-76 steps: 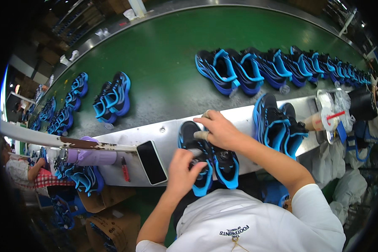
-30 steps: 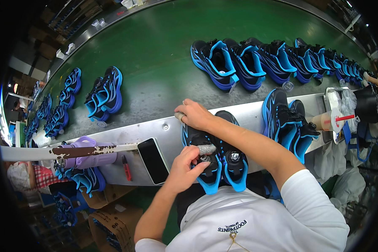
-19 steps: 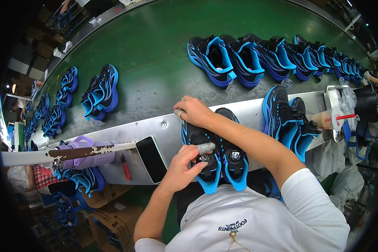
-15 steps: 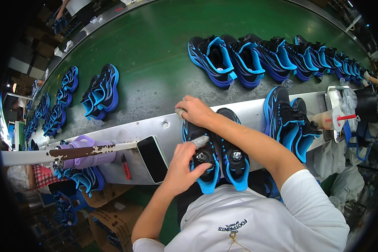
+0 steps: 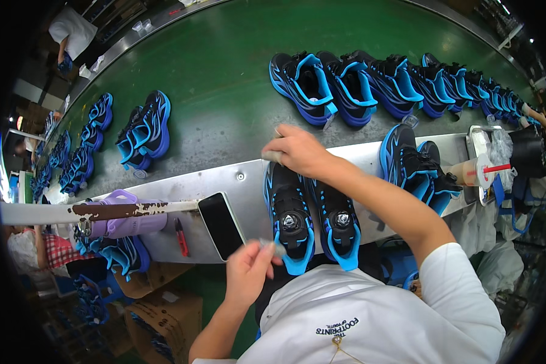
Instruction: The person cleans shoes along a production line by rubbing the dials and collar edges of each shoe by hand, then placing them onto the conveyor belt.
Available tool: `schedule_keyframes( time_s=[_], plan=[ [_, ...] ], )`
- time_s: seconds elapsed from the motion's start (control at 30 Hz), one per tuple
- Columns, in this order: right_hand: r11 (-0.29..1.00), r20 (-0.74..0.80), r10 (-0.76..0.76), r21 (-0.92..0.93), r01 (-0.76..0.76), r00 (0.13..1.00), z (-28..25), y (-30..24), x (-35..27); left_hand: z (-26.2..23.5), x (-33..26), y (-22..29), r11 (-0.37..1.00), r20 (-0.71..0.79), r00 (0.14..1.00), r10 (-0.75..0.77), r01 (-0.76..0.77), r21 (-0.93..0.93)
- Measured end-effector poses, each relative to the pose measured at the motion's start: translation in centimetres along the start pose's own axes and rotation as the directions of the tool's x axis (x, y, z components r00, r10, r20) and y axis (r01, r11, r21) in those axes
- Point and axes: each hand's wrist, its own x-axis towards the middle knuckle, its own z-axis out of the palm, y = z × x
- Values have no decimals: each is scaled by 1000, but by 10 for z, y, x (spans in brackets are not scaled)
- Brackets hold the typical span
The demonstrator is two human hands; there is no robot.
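Observation:
Two black and blue sneakers [image 5: 292, 203] [image 5: 340, 209] stand side by side at the table's near edge, heels toward me, each with a round clear dial on its tongue. My right hand [image 5: 300, 151] is over the left shoe's toe, its fingers curled and one wrapped in beige. What they hold, if anything, is hidden. My left hand [image 5: 249, 273] is beside that shoe's heel, near the phone, with a grey wrap on a finger. Its fingertips are smeared by motion, so I cannot tell whether they hold anything.
A white-edged phone [image 5: 222, 224], a red cutter [image 5: 181, 236] and a purple bottle [image 5: 127, 215] lie to the left. Another sneaker pair [image 5: 406, 164] and a drink cup [image 5: 476, 171] stand to the right. Rows of sneakers [image 5: 352, 88] line the green table [image 5: 224, 73].
My left hand has come off the left shoe's dial and moved down and left. My right hand has shifted slightly right and up over the toe. The two sneakers have hardly moved.

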Motion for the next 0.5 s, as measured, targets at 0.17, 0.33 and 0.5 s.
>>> schedule_keyframes(
  time_s=[0.17, 0.33, 0.5],
  plan=[
    [970, 587, -83, 233, -70, 805, -51, -36, -46, 26, -9, -6, 772, 213, 959, -185, 276, -573],
    [981, 559, -94, 193, -18, 824, -41, -52, -74, 54, 8, -16, 617, 172, 974, -149, 228, -753],
    [995, 359, -20, 102, -18, 933, -40, -63, -89, 63, 7, -11, 640, 110, 984, -137, 173, -749]
  ],
)
